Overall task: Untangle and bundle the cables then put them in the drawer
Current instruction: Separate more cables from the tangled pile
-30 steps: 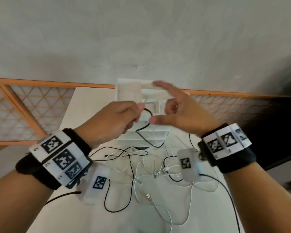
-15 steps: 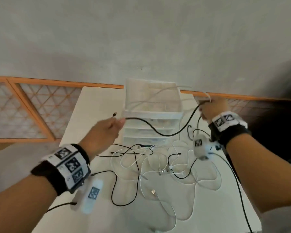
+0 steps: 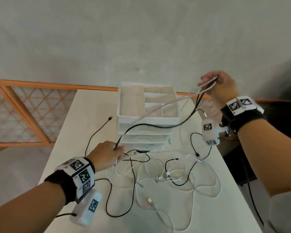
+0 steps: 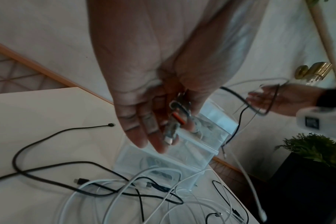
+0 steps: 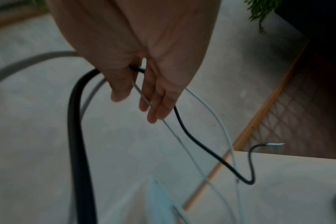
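Note:
A black cable (image 3: 158, 126) and a thin white cable (image 3: 160, 107) stretch in the air across the front of the white drawer unit (image 3: 148, 132). My left hand (image 3: 107, 153) grips their lower ends just above the table; in the left wrist view its fingers (image 4: 144, 128) curl round the connectors. My right hand (image 3: 222, 86) is raised at the right and pinches both cables; the black cable (image 5: 75, 121) loops over its fingers (image 5: 157, 104). A tangle of black and white cables (image 3: 166, 175) lies on the table.
The drawer unit's top tray (image 3: 123, 100) has open compartments, and its drawers below are shut. A loose black cable end (image 3: 110, 117) lies left of the unit. The table edge (image 3: 225, 165) runs close on the right. A potted plant (image 4: 313, 145) stands beyond it.
My hands have drawn apart. The right hand rose up and to the right with the cables; the left hand dropped toward the table, and the black and white cables now stretch between them.

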The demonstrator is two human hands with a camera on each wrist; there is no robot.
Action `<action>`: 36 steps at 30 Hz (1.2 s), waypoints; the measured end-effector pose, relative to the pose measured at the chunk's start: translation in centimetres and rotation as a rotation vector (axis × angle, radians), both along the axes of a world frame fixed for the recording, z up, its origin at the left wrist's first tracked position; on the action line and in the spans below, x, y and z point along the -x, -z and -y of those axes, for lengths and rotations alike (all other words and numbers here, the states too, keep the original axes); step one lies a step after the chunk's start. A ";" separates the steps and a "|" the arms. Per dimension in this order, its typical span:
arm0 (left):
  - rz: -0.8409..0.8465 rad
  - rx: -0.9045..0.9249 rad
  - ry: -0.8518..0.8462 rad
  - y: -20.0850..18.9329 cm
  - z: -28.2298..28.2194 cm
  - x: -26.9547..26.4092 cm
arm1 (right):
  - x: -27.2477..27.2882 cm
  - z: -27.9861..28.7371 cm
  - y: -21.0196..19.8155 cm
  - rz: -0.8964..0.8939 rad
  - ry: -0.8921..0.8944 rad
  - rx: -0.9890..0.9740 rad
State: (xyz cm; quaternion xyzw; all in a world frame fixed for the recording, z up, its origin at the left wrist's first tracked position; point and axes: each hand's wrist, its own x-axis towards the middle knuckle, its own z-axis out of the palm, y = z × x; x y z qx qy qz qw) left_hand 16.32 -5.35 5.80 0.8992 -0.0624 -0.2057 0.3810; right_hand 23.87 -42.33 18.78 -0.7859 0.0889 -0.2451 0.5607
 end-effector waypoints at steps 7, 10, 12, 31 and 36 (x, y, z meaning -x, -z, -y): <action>-0.104 0.213 -0.135 -0.3 0.0 -0.7 | 2.6 0.3 5.3 -0.802 0.030 0.470; -0.005 0.098 -0.050 -0.9 0.3 -0.8 | 2.1 0.1 2.8 -0.708 0.098 0.322; 0.039 0.081 -0.015 -1.0 0.8 -0.6 | 1.1 0.1 0.7 -0.462 0.154 0.209; 0.068 0.151 0.016 -0.7 1.1 3.2 | 9.9 -3.9 8.7 -0.534 -0.167 0.414; 0.097 0.230 0.163 -3.5 2.8 4.4 | 14.1 -14.1 10.4 -0.684 -0.605 0.396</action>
